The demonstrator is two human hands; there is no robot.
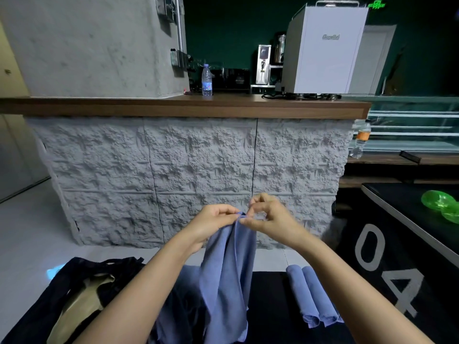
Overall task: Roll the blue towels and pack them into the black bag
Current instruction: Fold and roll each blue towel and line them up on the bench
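Pinching the top edge of a blue towel (228, 281) with left hand (213, 224) and right hand (270, 219) set close together, letting it hang unrolled straight below the grip. Partway through, judging by two rolled towels (310, 296) lying below and right of the grip, with nothing blue visibly packed in the black bag (74, 294) gaping below and left. Left to do, seemingly: rolling this one, then bagging every roll.

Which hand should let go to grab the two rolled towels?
Probably the right hand: the rolled towels lie on its side, the black bag lies toward the left hand. Both pinch the hanging towel.
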